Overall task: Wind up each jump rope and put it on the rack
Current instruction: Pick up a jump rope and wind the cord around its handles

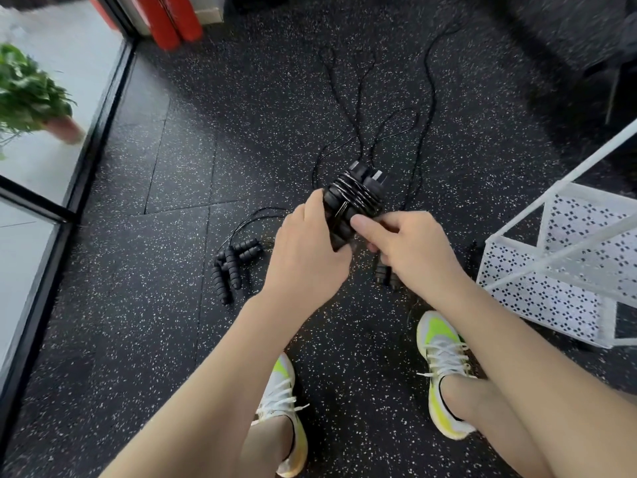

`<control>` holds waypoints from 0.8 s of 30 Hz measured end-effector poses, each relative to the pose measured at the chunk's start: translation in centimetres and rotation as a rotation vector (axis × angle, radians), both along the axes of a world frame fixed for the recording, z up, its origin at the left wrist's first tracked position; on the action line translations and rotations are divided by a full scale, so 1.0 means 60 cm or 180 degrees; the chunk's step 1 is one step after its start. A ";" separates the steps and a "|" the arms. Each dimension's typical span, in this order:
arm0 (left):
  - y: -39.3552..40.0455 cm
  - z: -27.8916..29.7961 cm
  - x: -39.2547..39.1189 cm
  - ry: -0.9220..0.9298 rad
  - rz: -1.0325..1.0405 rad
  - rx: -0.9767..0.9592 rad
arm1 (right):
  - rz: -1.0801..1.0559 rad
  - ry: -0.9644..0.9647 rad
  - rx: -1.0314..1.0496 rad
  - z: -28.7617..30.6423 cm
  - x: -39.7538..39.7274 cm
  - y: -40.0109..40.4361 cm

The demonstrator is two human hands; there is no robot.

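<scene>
A black jump rope (355,198) is held above the floor, its two handles side by side with several turns of thin cord around them. My left hand (306,253) grips the handles from the left and below. My right hand (406,243) pinches the bundle at its lower right, thumb on top. Loose black cords (422,132) trail away over the floor beyond the bundle. More ribbed black handles (231,267) lie on the floor to the left, and another pair (386,277) shows under my right wrist. The white perforated metal rack (551,270) stands at the right.
The floor is black speckled rubber (155,305). A glass wall with a black frame (86,150) runs along the left, a potted plant (31,98) behind it. Red cylinders (175,22) stand at the far back. My two feet in white and yellow shoes (441,367) are below.
</scene>
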State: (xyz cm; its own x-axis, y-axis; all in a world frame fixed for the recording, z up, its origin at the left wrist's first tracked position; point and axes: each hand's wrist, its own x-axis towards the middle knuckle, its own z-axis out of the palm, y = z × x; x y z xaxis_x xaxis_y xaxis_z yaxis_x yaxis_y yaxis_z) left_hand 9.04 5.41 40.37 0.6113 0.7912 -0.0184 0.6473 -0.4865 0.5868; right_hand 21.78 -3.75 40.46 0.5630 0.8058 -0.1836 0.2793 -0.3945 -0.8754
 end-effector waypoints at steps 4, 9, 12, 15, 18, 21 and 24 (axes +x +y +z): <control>0.016 0.004 -0.015 0.0106 0.0064 0.0181 | 0.0460 -0.1133 -0.0164 -0.002 -0.009 -0.002; 0.028 0.003 -0.030 0.0421 0.0079 0.0349 | 0.1061 -0.1395 -0.0136 0.017 -0.015 -0.013; 0.034 -0.007 -0.035 0.0605 -0.0086 0.0504 | 0.1259 -0.1365 -0.0161 0.028 -0.012 -0.019; 0.040 -0.019 -0.041 0.0834 -0.0275 0.0646 | 0.1309 -0.1397 -0.0125 0.033 0.000 -0.019; 0.040 -0.021 -0.042 0.0914 -0.0507 0.0788 | 0.1235 -0.1235 -0.0094 0.038 0.013 -0.021; 0.034 -0.020 -0.043 0.0934 -0.0862 0.0991 | 0.1244 -0.1121 -0.0015 0.042 0.023 -0.023; 0.026 -0.022 -0.043 0.0763 -0.1233 0.0993 | 0.1164 -0.1002 0.0016 0.048 0.032 -0.024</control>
